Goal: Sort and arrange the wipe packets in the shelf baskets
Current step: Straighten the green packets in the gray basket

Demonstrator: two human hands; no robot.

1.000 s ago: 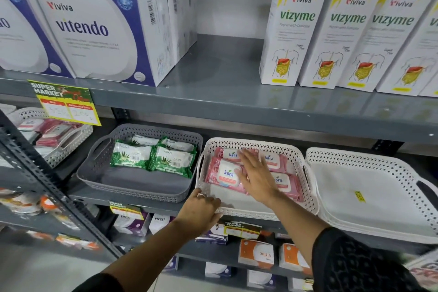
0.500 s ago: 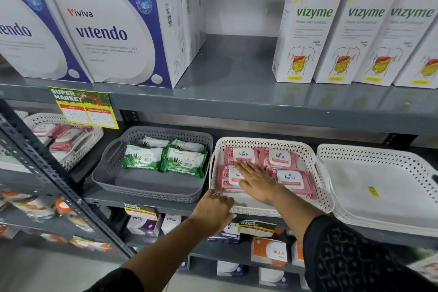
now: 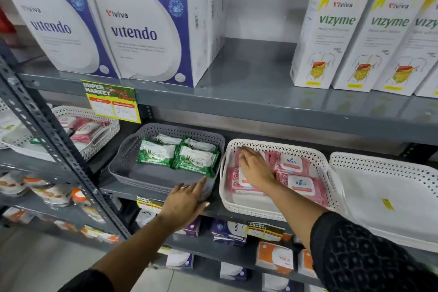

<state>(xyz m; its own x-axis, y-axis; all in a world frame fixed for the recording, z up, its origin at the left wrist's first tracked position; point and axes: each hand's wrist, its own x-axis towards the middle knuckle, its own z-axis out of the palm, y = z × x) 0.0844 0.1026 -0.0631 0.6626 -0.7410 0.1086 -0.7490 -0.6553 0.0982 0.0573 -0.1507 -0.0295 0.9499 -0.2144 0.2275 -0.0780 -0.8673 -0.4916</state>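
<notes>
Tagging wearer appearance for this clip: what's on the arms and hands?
Both arms bare below the elbow. The right sleeve is black fabric with a raised diamond-like pattern; the left sleeve is dark too, only its edge in view. The left hand wears a silver-looking ring. The right hand shows no jewellery.

"vitendo" on blue-white boxes (image 3: 139, 33), "vizyme" on yellow-topped cartons (image 3: 336, 28), "kara" on pink packets (image 3: 299, 184).
</notes>
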